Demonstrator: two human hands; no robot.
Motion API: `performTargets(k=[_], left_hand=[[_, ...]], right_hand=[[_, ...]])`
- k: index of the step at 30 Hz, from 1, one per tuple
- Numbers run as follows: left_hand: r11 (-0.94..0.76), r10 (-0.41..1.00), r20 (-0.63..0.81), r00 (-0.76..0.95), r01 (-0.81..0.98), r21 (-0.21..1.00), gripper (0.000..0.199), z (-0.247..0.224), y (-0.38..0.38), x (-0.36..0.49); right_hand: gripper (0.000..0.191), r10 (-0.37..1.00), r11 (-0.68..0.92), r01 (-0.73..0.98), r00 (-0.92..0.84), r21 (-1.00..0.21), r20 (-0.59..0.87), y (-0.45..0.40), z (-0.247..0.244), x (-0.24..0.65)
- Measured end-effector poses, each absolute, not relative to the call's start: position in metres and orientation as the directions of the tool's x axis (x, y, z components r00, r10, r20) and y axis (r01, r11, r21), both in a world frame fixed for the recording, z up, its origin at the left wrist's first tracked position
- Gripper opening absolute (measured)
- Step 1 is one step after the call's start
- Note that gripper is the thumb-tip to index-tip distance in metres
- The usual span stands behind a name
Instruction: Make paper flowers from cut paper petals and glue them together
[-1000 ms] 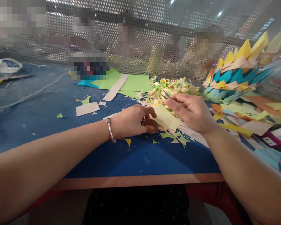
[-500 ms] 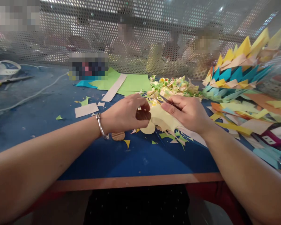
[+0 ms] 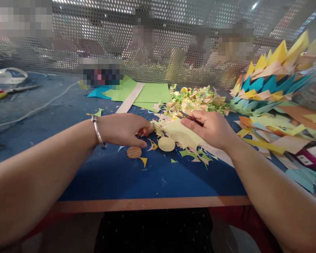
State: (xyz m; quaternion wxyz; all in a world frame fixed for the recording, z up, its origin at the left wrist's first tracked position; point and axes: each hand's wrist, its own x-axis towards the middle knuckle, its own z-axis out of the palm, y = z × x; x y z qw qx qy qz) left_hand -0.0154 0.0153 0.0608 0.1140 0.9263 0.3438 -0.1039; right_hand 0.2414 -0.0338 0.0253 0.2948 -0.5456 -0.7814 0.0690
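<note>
My left hand (image 3: 123,129) is over the blue table, thumb and fingers apart, its fingertips beside small paper scraps. Just below the thumb lies a round brown disc (image 3: 134,152) with a wood-like grain. A pale yellow paper circle (image 3: 166,144) lies flat between my hands. My right hand (image 3: 209,126) is closed round a thin dark pointed tool (image 3: 185,116), its tip pointing up and left. Under and beside that hand is a pale yellow sheet (image 3: 183,131) with a scalloped cut edge.
A heap of small paper pieces (image 3: 200,100) lies behind my hands, beside green sheets (image 3: 155,92). On the right stand spiky folded-paper shapes (image 3: 274,84) and paper strips (image 3: 289,140). Scissors (image 3: 15,90) and a white cable (image 3: 50,100) are on the left. Behind is a perforated metal screen (image 3: 158,42).
My left hand has moved left, off the paper circle, and its fingers have spread. The brown disc seen in it earlier no longer shows there. My right hand has barely moved.
</note>
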Motion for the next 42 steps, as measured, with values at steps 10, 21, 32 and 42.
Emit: performTargets(k=[10, 21, 32, 42], left_hand=[[-0.715, 0.549, -0.317, 0.774, 0.63, 0.301, 0.011, 0.062, 0.01, -0.03], [-0.319, 0.777, 0.252, 0.577, 0.017, 0.948, 0.034, 0.012, 0.009, 0.02], [-0.223, 0.795, 0.128, 0.593, 0.09, 0.971, 0.037, 0.008, -0.007, 0.028], [-0.525, 0.822, 0.106, 0.56, 0.672, 0.522, 0.026, 0.049, 0.029, -0.022]], right_hand=[[0.05, 0.919, 0.342, 0.784, -0.165, -0.518, 0.357, -0.034, 0.024, 0.241], [0.042, 0.933, 0.36, 0.462, -0.2, -0.811, 0.3, -0.037, 0.018, 0.226], [0.035, 0.936, 0.353, 0.441, -0.177, -0.825, 0.305, -0.036, 0.018, 0.221], [0.033, 0.916, 0.365, 0.499, -0.039, -0.786, 0.4, -0.029, 0.018, 0.231]])
